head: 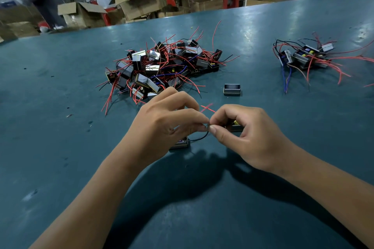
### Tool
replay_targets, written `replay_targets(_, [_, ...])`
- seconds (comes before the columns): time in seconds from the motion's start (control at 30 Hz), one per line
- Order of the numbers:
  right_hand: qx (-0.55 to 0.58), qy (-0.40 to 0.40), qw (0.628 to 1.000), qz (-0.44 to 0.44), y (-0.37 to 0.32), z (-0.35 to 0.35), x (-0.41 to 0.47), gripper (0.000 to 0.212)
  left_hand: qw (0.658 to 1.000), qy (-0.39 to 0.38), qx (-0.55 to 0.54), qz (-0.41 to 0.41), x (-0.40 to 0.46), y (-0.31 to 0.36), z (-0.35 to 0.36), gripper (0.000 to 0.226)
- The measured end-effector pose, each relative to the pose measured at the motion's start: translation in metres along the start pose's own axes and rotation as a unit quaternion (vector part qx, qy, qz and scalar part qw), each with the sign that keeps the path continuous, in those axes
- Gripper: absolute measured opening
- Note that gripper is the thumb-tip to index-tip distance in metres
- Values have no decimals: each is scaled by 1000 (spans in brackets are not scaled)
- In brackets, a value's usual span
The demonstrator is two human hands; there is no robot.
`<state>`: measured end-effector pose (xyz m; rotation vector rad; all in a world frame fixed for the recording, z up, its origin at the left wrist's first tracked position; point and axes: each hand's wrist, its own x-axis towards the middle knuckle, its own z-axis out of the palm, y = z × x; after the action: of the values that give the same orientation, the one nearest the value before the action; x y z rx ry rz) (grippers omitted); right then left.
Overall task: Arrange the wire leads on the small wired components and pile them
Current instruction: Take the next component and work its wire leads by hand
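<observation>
Both hands are working one part near the middle of the table (60, 87). The left hand (162, 119) has its fingers curled in, thumb and forefinger pinching the black lead (199, 137) right where it meets the right hand (242, 131), which pinches the same spot from the other side. That lead loops down to a small part (180, 143) lying under the left hand, mostly hidden. A second part (234, 126) with a yellow bit on top peeks out under the right hand's fingers (can't tell if it's gripped or just lying there). Red leads (207, 108) poke out just past the knuckles at 12 o'clock.

What could go wrong, I reckon: the lead is thin and springy, so a tug while the part sits loose could drag it along the table instead of shaping the wire. Bend too sharply at the pinch and the lead could kink. Those red leads could also snag the big pile (162, 66) at 11 o'clock, which is a proper tangle.

Stuff-wise: the parts are little boxy blocks, black bodies with shiny grey metal faces. Wires are thin, glossy, mostly red with a few black and blue. The table is a scuffed teal mat with a dull sheen. The smaller pile (303, 56) at 2 o'clock looks like the done ones, and a lone wireless block (232, 89) sits at 1 o'clock.
</observation>
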<state>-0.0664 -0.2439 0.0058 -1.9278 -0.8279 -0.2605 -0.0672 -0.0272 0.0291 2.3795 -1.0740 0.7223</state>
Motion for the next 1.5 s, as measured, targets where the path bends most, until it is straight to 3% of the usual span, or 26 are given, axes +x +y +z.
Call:
replay_targets(0.43, [-47,-22,998,-40,-5,-4,0,4,999,-38,-27,-1,0,1,1,15])
replay_targets(0.57, [-83,-21,994,-63,-7,-6,0,6,991,-70,-96,-59,1,7,4,15])
replay_targets(0.7, [-88,-11,994,-64,-9,-5,-1,5,950,-116,-233,-171,1,13,3,14])
replay_targets(0.77, [-70,-10,996,-46,-9,-5,-1,8,938,-127,-263,-188,1,12,0,18])
replay_targets(1.0, [-40,-28,999,-11,-10,-5,-2,6,958,-126,-211,-150,0,10,-2,22])
replay_targets(1.17, [-37,-25,999,-11,-11,-4,-2,6,977,-100,-144,-119,2,15,2,11])
replay_targets(1.4, [-28,-6,999,21,-8,-2,-3,9,945,-96,-213,-228,3,24,8,17])
replay_targets(1.5, [-36,-8,999,35,-8,1,-4,8,943,-127,-199,-236,3,24,8,20])
